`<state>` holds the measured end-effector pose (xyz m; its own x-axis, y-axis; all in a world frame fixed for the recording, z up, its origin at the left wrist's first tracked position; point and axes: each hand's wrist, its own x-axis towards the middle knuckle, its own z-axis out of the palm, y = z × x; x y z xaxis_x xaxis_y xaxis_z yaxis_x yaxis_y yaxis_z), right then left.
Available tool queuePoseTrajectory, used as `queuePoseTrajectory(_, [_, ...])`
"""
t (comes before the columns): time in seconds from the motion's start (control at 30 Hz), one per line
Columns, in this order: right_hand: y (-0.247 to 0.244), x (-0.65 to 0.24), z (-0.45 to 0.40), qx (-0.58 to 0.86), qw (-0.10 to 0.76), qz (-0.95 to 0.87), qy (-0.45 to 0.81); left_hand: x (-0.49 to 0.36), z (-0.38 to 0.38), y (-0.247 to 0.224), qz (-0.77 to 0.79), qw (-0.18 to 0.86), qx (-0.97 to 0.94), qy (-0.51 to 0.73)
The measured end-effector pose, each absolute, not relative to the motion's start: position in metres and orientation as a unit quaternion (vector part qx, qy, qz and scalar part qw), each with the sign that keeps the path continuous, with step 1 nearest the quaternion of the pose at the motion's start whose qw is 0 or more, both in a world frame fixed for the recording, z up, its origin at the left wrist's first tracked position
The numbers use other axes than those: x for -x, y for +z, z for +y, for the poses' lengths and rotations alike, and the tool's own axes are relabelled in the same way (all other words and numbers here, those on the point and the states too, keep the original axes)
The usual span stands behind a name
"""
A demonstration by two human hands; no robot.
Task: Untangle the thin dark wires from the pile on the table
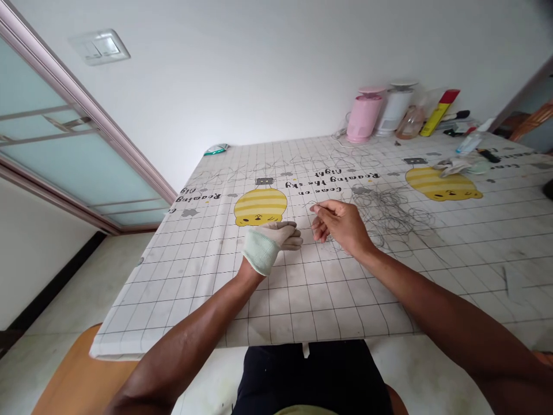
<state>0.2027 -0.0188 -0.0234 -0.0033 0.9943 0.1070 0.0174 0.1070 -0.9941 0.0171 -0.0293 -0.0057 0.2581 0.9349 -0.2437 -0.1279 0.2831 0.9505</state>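
My left hand [276,239] wears a pale glove with a mint cuff and hovers over the table's near middle. Its fingers are bent and pressed together; anything inside them is hidden. To its right, my bare right hand [339,225] pinches thumb against forefinger, the other fingers curled. A thin strand, hard to make out, seems to run from that pinch. Just beyond my right hand spreads a loose tangle of fine dark thread [389,210]. Fainter curls of thread [259,164] lie along the far side of the checked tablecloth [194,294].
Along the wall stand a pink device [364,118], a white device [394,109], a glass bottle [409,124] and a yellow can with red cap [438,115]. A spray bottle [473,138] is at right. A green-white packet [216,150] lies far left, a wooden stool [82,369] near left.
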Motion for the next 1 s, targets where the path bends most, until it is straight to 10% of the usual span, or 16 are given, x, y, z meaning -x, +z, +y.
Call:
queuePoseTrajectory(0.23, [-0.024,-0.202,-0.022,0.475,0.382,-0.527,0.592,-0.017,-0.030,-0.010,0.532,0.575,-0.455,0.425])
queuePoseTrajectory(1.0, [-0.023,-0.195,-0.029,0.371,0.525,-0.489,0.590,-0.010,-0.029,-0.014,0.530,0.533,-0.566,0.339])
